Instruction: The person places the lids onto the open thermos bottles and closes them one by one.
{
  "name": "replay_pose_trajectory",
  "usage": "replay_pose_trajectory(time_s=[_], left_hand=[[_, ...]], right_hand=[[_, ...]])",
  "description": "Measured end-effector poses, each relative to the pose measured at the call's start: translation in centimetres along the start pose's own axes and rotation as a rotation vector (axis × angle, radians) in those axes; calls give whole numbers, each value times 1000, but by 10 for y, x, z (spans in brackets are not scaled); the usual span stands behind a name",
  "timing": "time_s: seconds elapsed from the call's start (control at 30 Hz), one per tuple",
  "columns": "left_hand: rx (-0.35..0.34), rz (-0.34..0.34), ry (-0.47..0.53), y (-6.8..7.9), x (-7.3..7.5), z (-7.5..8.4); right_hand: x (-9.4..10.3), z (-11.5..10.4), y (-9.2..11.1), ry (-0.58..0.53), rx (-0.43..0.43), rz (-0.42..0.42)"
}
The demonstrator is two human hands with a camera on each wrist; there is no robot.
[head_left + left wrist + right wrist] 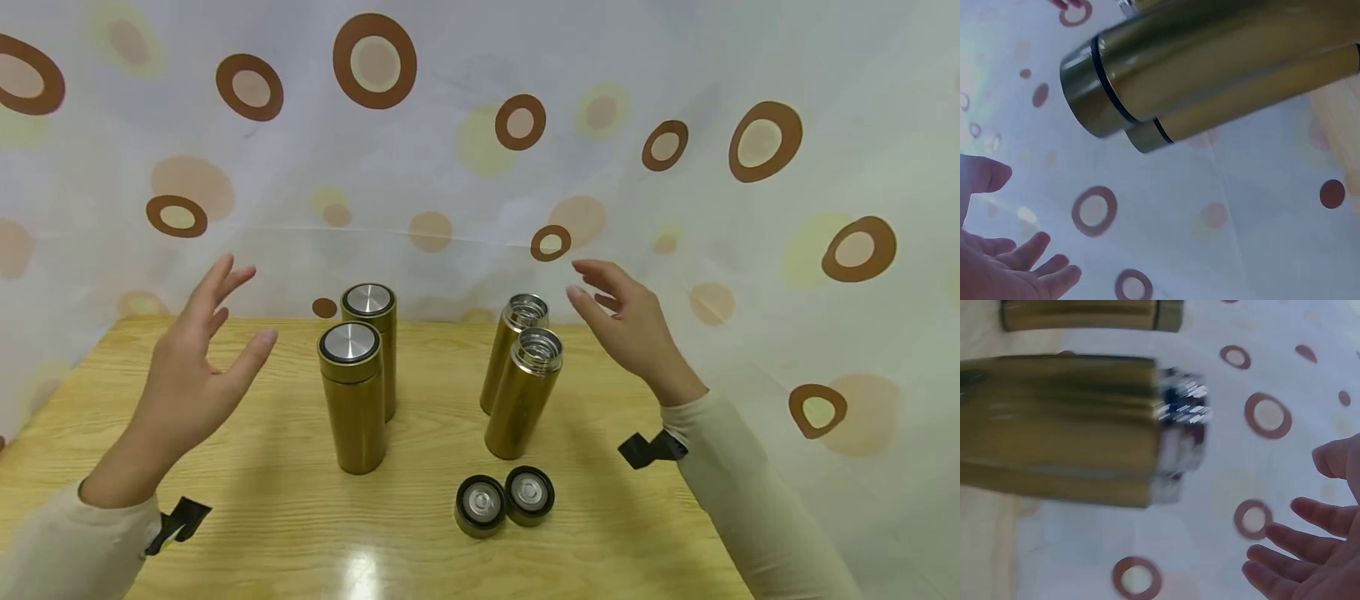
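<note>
Two gold thermos flasks with their lids on stand left of centre, a front capped flask (354, 417) and a rear capped flask (388, 358). To their right are two uncapped gold flasks, a front one (517, 408) and a rear one (497, 358), with bare steel necks. Two round lids (481, 504) (530, 495) lie side by side in front of them, undersides up. My left hand (191, 375) hovers left of the capped flasks, fingers spread and holding nothing. Raised to the right of the uncapped pair, my right hand (626, 321) holds nothing, its fingers loosely bent.
All the flasks and lids share a light wooden table (262, 517). Behind it hangs a pale cloth (450, 192) printed with brown and peach circles, which also runs down the right side. A black strap (178, 525) sits on the left wrist, another (652, 450) on the right.
</note>
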State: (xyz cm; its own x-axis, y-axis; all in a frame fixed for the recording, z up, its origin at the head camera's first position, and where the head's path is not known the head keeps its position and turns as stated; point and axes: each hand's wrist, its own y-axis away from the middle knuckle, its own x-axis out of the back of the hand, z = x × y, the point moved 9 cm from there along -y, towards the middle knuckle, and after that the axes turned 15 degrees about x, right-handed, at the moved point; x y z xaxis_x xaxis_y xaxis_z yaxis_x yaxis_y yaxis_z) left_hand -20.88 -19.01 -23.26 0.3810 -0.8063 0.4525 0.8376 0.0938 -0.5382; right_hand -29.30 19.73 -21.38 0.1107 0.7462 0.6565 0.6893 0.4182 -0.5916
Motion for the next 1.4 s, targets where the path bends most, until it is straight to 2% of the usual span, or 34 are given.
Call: replay_pose_trajectory(time_s=[0.13, 0.2, 0.3, 0.4, 0.53, 0.7, 0.83, 1.13, 1.27, 1.4], left_hand=[[-256, 146, 0, 15, -12, 48], [-366, 168, 9, 23, -24, 69], [-470, 124, 37, 32, -49, 93], [-500, 26, 72, 37, -81, 103], [-412, -132, 83, 36, -132, 96], [-167, -317, 82, 27, -188, 71], [1, -412, 98, 22, -221, 56], [189, -512, 159, 19, -270, 42], [230, -491, 189, 19, -280, 37], [241, -453, 218, 22, -285, 33]], right_hand=[[8, 22, 42, 30, -20, 71], [8, 33, 64, 40, -39, 83], [4, 47, 97, 38, -86, 66], [-1, 56, 122, 27, -128, 45], [-12, 60, 144, 8, -156, 19], [-32, 56, 157, -12, -160, -50], [-43, 54, 166, -50, -176, -76], [-66, 51, 173, -117, -188, -167], [-72, 50, 171, -134, -179, -193], [-76, 50, 172, -134, -181, -211]])
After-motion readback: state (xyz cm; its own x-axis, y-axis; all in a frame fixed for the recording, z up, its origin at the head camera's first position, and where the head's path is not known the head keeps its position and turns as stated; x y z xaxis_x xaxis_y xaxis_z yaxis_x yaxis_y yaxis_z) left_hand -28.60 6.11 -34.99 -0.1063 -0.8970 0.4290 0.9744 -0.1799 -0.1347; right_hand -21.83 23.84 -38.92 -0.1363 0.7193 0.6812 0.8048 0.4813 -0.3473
